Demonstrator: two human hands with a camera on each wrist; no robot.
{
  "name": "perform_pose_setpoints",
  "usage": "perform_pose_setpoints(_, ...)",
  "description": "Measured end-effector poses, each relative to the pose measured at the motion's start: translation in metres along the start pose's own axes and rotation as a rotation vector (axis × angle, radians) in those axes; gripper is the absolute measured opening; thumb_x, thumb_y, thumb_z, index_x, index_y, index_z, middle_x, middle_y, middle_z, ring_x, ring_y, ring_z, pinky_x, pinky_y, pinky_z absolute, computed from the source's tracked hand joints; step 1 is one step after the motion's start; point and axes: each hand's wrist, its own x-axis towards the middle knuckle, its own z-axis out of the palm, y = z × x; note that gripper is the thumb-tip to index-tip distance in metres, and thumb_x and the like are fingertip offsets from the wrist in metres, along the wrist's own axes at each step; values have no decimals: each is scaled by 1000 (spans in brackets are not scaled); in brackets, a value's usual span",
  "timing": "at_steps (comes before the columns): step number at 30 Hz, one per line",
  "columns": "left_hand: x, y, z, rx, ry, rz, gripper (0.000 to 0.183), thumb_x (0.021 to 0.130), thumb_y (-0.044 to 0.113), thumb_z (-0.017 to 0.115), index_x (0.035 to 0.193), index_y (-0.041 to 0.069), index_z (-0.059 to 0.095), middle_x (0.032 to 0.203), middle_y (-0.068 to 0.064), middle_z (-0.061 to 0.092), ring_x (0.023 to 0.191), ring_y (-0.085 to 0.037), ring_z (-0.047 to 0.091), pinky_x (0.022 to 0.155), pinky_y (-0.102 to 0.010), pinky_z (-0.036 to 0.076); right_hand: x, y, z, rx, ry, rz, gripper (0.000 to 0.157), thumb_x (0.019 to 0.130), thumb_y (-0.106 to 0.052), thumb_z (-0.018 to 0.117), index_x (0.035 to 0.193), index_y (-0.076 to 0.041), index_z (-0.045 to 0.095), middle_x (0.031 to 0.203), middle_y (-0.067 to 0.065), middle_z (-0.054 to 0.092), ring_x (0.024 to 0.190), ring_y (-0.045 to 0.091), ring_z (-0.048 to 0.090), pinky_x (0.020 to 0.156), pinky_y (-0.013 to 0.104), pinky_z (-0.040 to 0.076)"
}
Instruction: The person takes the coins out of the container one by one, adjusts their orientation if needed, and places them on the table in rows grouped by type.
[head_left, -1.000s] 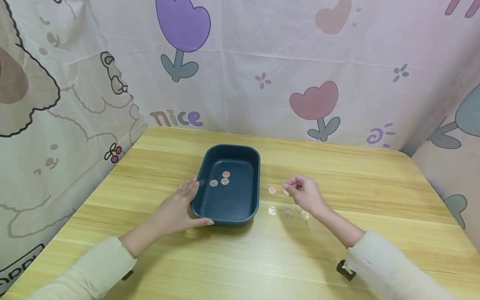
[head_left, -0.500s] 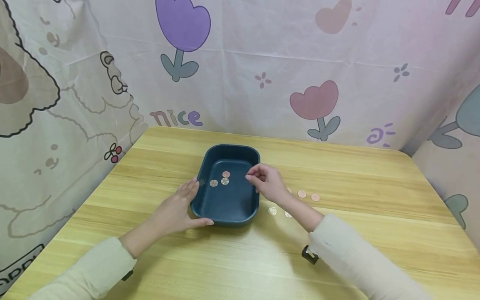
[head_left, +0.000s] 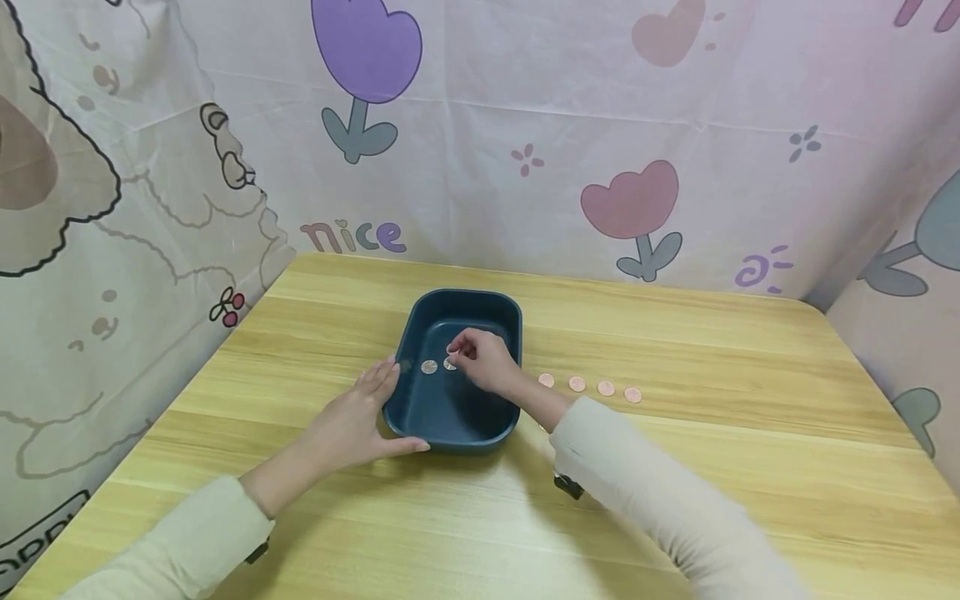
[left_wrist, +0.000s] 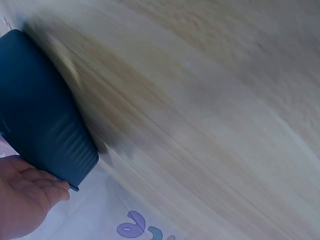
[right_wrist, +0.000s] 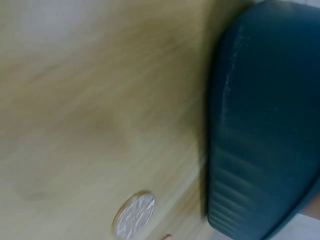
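Note:
My left hand (head_left: 348,425) rests against the left side of a dark blue-green rectangular tray (head_left: 457,446), fingers straight along the rim and thumb stretched at the near left corner. In the left wrist view, the fingers of that hand (left_wrist: 32,195) lie against the tray's outer wall (left_wrist: 45,110). My right hand (head_left: 487,364) reaches inside the tray, index finger and thumb curled around a pinkish coin (head_left: 452,350). Two silvery coins, one left (head_left: 428,367) and one right by the fingertips (head_left: 448,364), lie on the tray floor.
Right of the tray, a row of pinkish coins (head_left: 577,383) lies on the wooden table (head_left: 750,400). A silvery coin (right_wrist: 135,216) lies nearer; the right forearm hides others there. A printed cloth (head_left: 480,192) hangs behind the table.
My right hand has moved left from the coins on the table, over the tray's right rim and down to the coins inside. The left hand and the tray stay in place.

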Motion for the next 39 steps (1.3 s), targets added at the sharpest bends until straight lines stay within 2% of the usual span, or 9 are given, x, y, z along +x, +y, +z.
perform_pose_setpoints(5, 0, 0, 0, 4, 15, 9, 108, 68, 69, 64, 139, -7, 34, 149, -24, 29, 134, -42, 33, 103, -53, 37, 14, 2, 4, -70, -48, 75, 11, 88, -9, 61, 97, -2, 64, 84, 11, 63, 69, 15, 54, 60, 19, 47)
perform_pose_setpoints(12, 1, -1, 1, -1, 28, 17, 108, 68, 67, 66, 139, -8, 34, 148, -24, 29, 132, -44, 35, 102, -54, 39, 24, 5, 8, -167, -199, 165, 18, 88, -7, 60, 106, -3, 63, 94, 11, 63, 81, 18, 58, 68, 24, 49)
perform_pose_setpoints(15, 1, -1, 1, 6, 32, 20, 108, 68, 67, 66, 139, -8, 35, 148, -24, 29, 133, -43, 35, 102, -53, 39, 26, 6, 9, -197, -223, 163, 20, 87, -6, 61, 107, -3, 63, 97, 12, 64, 84, 19, 59, 71, 25, 50)
perform_pose_setpoints(20, 1, -1, 1, 15, 37, 23, 107, 68, 67, 65, 139, -8, 35, 148, -24, 29, 133, -41, 35, 103, -52, 39, 29, 7, 13, -236, -211, 144, 20, 87, -5, 60, 106, -1, 63, 101, 13, 66, 92, 21, 60, 78, 28, 51)
perform_pose_setpoints(24, 0, -1, 1, 12, 28, 18, 107, 69, 68, 65, 139, -8, 35, 148, -23, 28, 134, -41, 34, 104, -52, 38, 29, 7, 16, -287, -200, 117, 16, 88, -7, 60, 102, 0, 63, 103, 13, 66, 90, 21, 60, 80, 30, 51)
perform_pose_setpoints(28, 0, -2, 2, 6, 26, 16, 107, 69, 67, 65, 139, -7, 34, 149, -23, 28, 134, -41, 34, 103, -53, 38, 28, 6, 18, -355, -214, 127, 12, 89, -10, 60, 97, -1, 62, 94, 11, 64, 79, 18, 55, 74, 27, 49)
perform_pose_setpoints(31, 0, -2, 3, 5, 27, 19, 107, 69, 67, 65, 139, -8, 35, 149, -24, 28, 133, -42, 34, 103, -53, 38, 26, 5, 19, -410, -227, 143, 9, 88, -12, 62, 88, -3, 63, 78, 6, 60, 70, 15, 50, 65, 23, 44)
perform_pose_setpoints(36, 0, -2, 4, 7, 31, 21, 106, 69, 67, 65, 139, -8, 35, 149, -23, 28, 132, -43, 35, 102, -53, 39, 25, 4, 20, -447, -243, 152, 29, 87, -13, 64, 60, -8, 54, 53, -2, 42, 56, 12, 42, 51, 18, 32)
perform_pose_setpoints(39, 0, -2, 4, 3, 31, 24, 106, 69, 66, 66, 139, -8, 35, 149, -24, 28, 133, -42, 34, 103, -53, 38, 24, 5, 19, -423, -226, 150, 33, 86, -12, 65, 58, -10, 48, 52, -3, 38, 55, 11, 41, 49, 17, 30)
